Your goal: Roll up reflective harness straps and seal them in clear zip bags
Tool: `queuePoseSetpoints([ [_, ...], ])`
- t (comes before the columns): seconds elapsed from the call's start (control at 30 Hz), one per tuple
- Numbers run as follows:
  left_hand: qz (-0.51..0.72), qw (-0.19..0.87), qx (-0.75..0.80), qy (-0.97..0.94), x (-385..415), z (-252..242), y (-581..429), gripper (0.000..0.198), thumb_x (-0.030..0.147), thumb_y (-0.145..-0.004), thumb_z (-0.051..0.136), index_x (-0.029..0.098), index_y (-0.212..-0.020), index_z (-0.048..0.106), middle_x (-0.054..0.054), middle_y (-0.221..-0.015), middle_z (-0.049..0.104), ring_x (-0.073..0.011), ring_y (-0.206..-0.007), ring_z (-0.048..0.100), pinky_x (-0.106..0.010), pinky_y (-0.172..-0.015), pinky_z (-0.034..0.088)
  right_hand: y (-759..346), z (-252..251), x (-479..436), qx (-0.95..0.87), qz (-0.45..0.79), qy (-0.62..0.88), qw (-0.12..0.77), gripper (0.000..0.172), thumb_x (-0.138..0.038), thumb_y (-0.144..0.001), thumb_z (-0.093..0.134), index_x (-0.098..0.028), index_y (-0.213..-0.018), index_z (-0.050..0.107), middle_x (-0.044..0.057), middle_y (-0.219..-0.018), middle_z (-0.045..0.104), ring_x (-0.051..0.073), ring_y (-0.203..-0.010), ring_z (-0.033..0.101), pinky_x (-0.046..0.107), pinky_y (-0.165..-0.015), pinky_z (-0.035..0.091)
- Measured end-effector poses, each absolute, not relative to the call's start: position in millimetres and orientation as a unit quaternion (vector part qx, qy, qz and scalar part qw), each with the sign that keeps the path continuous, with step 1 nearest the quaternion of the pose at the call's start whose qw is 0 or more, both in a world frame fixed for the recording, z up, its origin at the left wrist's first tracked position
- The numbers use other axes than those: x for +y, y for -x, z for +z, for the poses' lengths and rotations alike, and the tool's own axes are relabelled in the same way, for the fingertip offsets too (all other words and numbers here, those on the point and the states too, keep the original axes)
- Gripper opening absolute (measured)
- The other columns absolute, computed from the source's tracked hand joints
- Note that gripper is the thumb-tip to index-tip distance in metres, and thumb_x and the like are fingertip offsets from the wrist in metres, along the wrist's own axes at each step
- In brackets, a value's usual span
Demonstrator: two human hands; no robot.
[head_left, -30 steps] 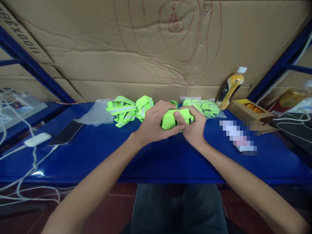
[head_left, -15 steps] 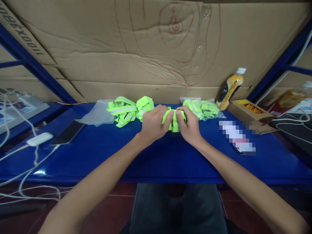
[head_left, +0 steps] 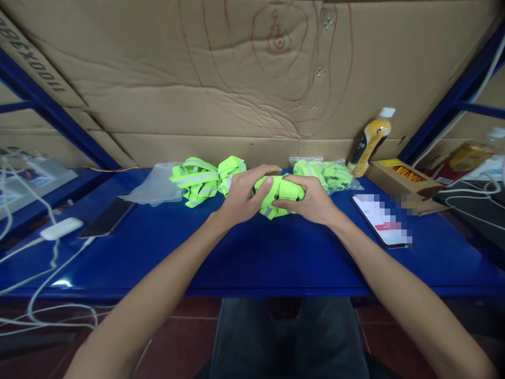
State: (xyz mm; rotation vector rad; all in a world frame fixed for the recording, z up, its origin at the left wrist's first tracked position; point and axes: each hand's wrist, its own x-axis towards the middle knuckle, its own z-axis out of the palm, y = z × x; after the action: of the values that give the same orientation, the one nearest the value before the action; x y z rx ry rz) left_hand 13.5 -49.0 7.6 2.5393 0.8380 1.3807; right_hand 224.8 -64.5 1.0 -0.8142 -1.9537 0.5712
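Between my hands is a folded bundle of neon-yellow reflective strap point(head_left: 276, 196), held just above the blue table. My left hand point(head_left: 248, 193) grips its left side, thumb on the near face and fingers over the top. On the right end, my right hand point(head_left: 313, 200) closes around it with the thumb underneath. Just left of my left hand lie a loose heap of the same reflective straps point(head_left: 197, 179) and a folded bundle point(head_left: 231, 171). Behind my right hand, more straps sit in clear plastic bags point(head_left: 329, 173).
An empty clear bag point(head_left: 158, 184) lies on the blue table point(head_left: 268, 263) at left, near a dark phone point(head_left: 106, 217) and white cables. To the right are a lit phone point(head_left: 381, 221), a yellow drink bottle point(head_left: 373, 142) and an open cardboard box point(head_left: 406, 179). Cardboard lines the back.
My hands have turned the strap bundle and shifted their grip on it. It now looks wider, with more of it showing. The whole view has shifted slightly.
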Motion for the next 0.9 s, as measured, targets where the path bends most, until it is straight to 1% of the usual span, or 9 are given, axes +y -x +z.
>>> queuePoseSetpoints([
  [0.07, 0.431, 0.203, 0.293, -0.829, -44.4, 9.9, -10.7, 0.044, 0.056, -0.106, 0.054, 0.019, -0.116, 0.077, -0.010, -0.113, 0.080, -0.0252, -0.102, 0.074, -0.037, -0.093, 0.056, -228.2, 2.5, -63.7, -0.805, 0.195, 0.319, 0.460, 0.031, -0.043, -0.082, 0.086, -0.018, -0.085, 0.069, -0.004, -0.076, 0.058, 0.011, -0.069, 0.047, 0.025, -0.064, 0.038],
  [0.2, 0.403, 0.448, 0.304, -0.738, -38.6, 11.9, -7.1, 0.048, 0.063, -0.091, 0.073, 0.016, -0.100, 0.080, -0.011, -0.104, 0.080, -0.0259, -0.095, 0.075, -0.031, -0.074, 0.057, -234.2, 1.9, -60.7, -0.822, 0.113, 0.300, 0.471, 0.027, -0.042, -0.086, 0.084, -0.019, -0.096, 0.074, -0.001, -0.086, 0.072, 0.014, -0.073, 0.060, 0.027, -0.071, 0.048],
  [0.27, 0.383, 0.525, 0.305, -0.696, -37.8, 11.9, -6.6, 0.044, 0.059, -0.087, 0.078, 0.016, -0.095, 0.080, -0.011, -0.097, 0.079, -0.0248, -0.088, 0.075, -0.031, -0.071, 0.057, -235.9, -1.2, -58.8, -0.834, 0.053, 0.279, 0.472, 0.030, -0.046, -0.090, 0.082, -0.020, -0.104, 0.076, 0.003, -0.095, 0.078, 0.018, -0.080, 0.068, 0.030, -0.077, 0.053],
  [0.37, 0.371, 0.568, 0.327, -0.658, -36.6, 11.7, -5.5, 0.043, 0.059, -0.088, 0.078, 0.016, -0.086, 0.079, -0.010, -0.086, 0.078, -0.0242, -0.077, 0.074, -0.034, -0.068, 0.059, -236.6, -6.7, -57.0, -0.856, -0.021, 0.241, 0.456, 0.032, -0.047, -0.098, 0.073, -0.022, -0.118, 0.073, 0.008, -0.108, 0.080, 0.023, -0.095, 0.074, 0.035, -0.085, 0.057],
  [0.47, 0.340, 0.586, 0.368, -0.636, -35.2, 12.7, -2.2, 0.044, 0.060, -0.085, 0.081, 0.016, -0.081, 0.079, -0.011, -0.082, 0.078, -0.0241, -0.071, 0.072, -0.034, -0.061, 0.056, -235.1, -9.1, -57.5, -0.876, -0.085, 0.224, 0.418, 0.026, -0.040, -0.104, 0.064, -0.022, -0.123, 0.069, 0.009, -0.106, 0.078, 0.024, -0.098, 0.071, 0.038, -0.087, 0.057],
  [0.6, 0.336, 0.593, 0.379, -0.625, -35.6, 13.3, -1.1, 0.040, 0.057, -0.080, 0.086, 0.017, -0.083, 0.080, -0.010, -0.086, 0.078, -0.0216, -0.072, 0.070, -0.031, -0.060, 0.053, -233.1, -8.8, -58.8, -0.878, -0.169, 0.220, 0.389, 0.021, -0.028, -0.106, 0.058, -0.021, -0.124, 0.064, 0.010, -0.102, 0.074, 0.027, -0.096, 0.065, 0.043, -0.086, 0.054],
  [0.77, 0.390, 0.446, 0.390, -0.705, -32.5, 6.9, -6.0, 0.040, 0.053, -0.085, 0.075, 0.018, -0.066, 0.068, -0.005, -0.073, 0.068, -0.0202, -0.071, 0.063, -0.031, -0.062, 0.048, -233.9, -11.5, -58.8, -0.864, -0.130, 0.233, 0.426, 0.025, -0.019, -0.102, 0.058, -0.023, -0.127, 0.057, 0.011, -0.110, 0.071, 0.027, -0.103, 0.063, 0.042, -0.090, 0.055],
  [0.83, 0.410, 0.358, 0.386, -0.745, -30.2, 5.0, -6.4, 0.033, 0.050, -0.087, 0.069, 0.018, -0.079, 0.072, -0.008, -0.087, 0.072, -0.0250, -0.088, 0.068, -0.034, -0.072, 0.053, -233.8, -12.9, -58.8, -0.864, -0.123, 0.224, 0.434, 0.030, -0.018, -0.101, 0.059, -0.023, -0.131, 0.056, 0.010, -0.112, 0.071, 0.026, -0.103, 0.063, 0.042, -0.090, 0.056],
  [0.9, 0.436, 0.275, 0.359, -0.778, -29.7, 4.8, -6.0, 0.033, 0.046, -0.089, 0.069, 0.020, -0.108, 0.075, -0.012, -0.116, 0.074, -0.0299, -0.117, 0.067, -0.039, -0.090, 0.057, -233.1, -13.7, -58.4, -0.863, -0.117, 0.215, 0.441, 0.042, -0.016, -0.101, 0.058, -0.023, -0.143, 0.053, 0.011, -0.115, 0.071, 0.026, -0.104, 0.064, 0.043, -0.090, 0.057],
])
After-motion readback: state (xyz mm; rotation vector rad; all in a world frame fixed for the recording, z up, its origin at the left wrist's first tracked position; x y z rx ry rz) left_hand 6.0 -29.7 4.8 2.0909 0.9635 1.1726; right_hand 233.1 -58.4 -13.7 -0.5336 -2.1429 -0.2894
